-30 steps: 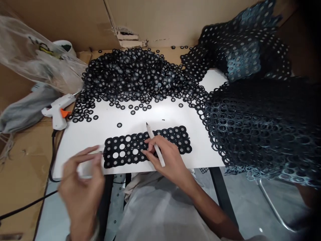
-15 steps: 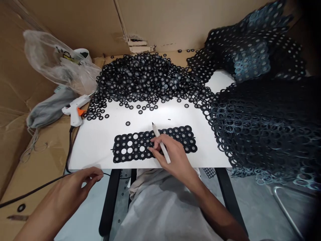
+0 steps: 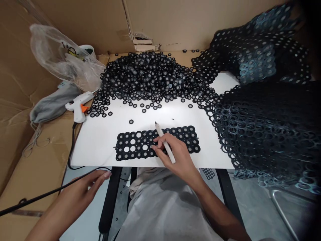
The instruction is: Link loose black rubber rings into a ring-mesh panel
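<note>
A white pen with a dark tip [image 3: 169, 153] lies across my right hand [image 3: 175, 152], tucked in its fingers and pointing away from me. That hand rests over a mat of joined black rings [image 3: 130, 155], its thumb and fingertip close together at the mat's middle. Several of the mat's circles show plain white; the others have grey centres. My left hand [image 3: 92, 182] is off the table's front edge at the left, fingers curled, thumb near the fingertips. A black cable [image 3: 52, 190] passes over this hand to its fingertips and appears pinched there; the exact contact is partly hidden.
A heap of loose black rings [image 3: 147, 73] covers the back of the white table [image 3: 100, 134]. A glue gun [image 3: 80, 106], plastic bag [image 3: 67, 63] and grey pouch [image 3: 54, 102] lie left. Large sheets of joined rings [image 3: 265, 124] pile up right. One loose ring [image 3: 131, 122] lies behind the mat.
My left hand has shifted slightly right, and the cable now runs over it rather than behind it. My right hand keeps the pen above the mat; the view has turned a little.
</note>
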`<state>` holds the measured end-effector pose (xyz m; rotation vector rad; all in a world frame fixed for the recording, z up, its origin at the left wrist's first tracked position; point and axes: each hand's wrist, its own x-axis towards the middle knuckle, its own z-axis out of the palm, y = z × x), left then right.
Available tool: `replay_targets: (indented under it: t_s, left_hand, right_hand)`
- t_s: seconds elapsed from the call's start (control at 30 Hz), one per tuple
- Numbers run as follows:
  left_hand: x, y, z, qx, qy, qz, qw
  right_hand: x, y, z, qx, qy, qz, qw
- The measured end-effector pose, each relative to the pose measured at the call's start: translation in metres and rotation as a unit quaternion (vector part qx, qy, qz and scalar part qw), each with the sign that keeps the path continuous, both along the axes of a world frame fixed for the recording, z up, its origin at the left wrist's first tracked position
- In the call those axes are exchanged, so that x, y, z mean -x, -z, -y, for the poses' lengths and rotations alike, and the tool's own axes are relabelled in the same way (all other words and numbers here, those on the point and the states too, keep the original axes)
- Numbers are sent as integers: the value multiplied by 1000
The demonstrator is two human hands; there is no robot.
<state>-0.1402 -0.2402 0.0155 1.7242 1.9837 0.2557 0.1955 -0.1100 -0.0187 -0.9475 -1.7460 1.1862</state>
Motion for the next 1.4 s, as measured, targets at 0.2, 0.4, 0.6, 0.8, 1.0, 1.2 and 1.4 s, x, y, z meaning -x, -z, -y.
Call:
replay_targets:
  t_s: [0.2,0.4,0.6,0.8,1.0,1.2,1.4]
  left_hand:
    - [-53,-11,-16,0,56,115,992]
    - [-79,-12,-33,-182,-36,74,980]
    - [-96,-1,-41,-176,-90,73,978]
    - [-100,5,-40,-196,-129,133,963]
    - [-119,9,-41,-271,-6,73,960]
    - [-128,22,-48,-274,102,15,956]
    - [-125,23,-52,-276,132,10,952]
  right_hand:
    - [-14,-22,9,40,77,-36,996]
    - [-39,-38,6,50,163,-14,985]
    - [-53,-32,5,64,207,13,976]
    - [-63,-36,10,91,179,2,980]
    - [-58,-21,9,151,-8,-5,988]
    - [-35,-11,10,225,-21,-2,974]
    - [-30,-19,5,249,-29,68,966]
